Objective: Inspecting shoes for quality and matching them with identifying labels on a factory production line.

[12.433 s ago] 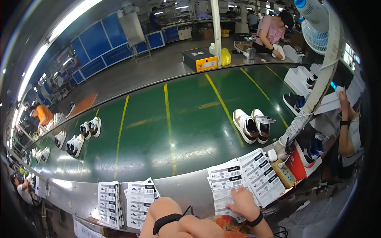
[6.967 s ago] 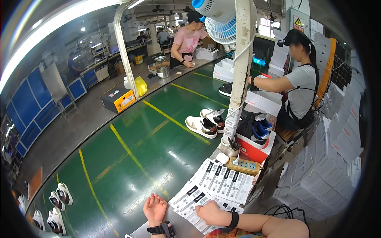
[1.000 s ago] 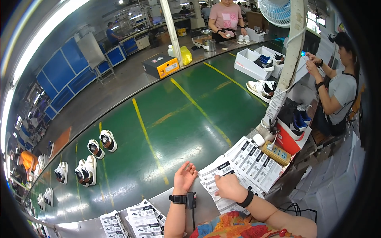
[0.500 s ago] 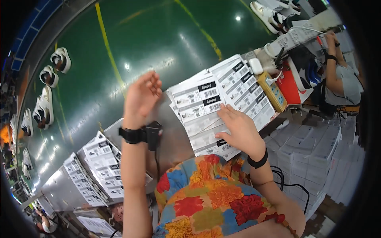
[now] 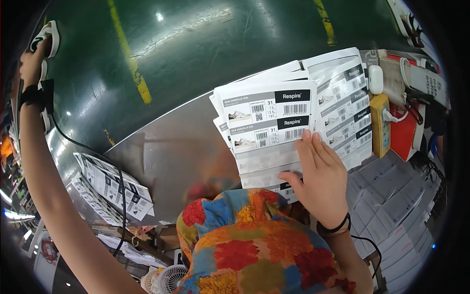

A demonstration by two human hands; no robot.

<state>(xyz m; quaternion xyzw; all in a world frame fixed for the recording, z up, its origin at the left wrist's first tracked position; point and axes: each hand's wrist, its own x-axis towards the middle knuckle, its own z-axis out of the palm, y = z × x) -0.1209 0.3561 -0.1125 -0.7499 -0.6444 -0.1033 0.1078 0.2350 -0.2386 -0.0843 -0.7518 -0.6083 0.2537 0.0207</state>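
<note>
My left hand (image 5: 32,66) is stretched out to the far left, over the green surface, with its fingers closed at the opening of a white-and-dark sneaker (image 5: 54,41). The finger ends are partly hidden by the shoe. On that wrist is a black band with a boxy device (image 5: 47,93), and a cable runs from it. My right hand (image 5: 320,181) lies flat, fingers extended, on a stack of printed label sheets (image 5: 267,132) that carry barcodes and small shoe pictures. A second pile of label sheets (image 5: 338,108) lies beside it on the right.
More label sheets (image 5: 115,183) lie at the left on the grey metal table (image 5: 171,142). A yellow power strip (image 5: 381,126), a white case (image 5: 375,79) and a red box (image 5: 405,134) sit at the right. The black cable (image 5: 122,201) crosses the left side. Beyond is the green surface (image 5: 196,49) with yellow lines.
My left hand has swung from beside the sheets out to the far left and reached the sneaker. My right hand stays on the label sheets. The view has shifted.
</note>
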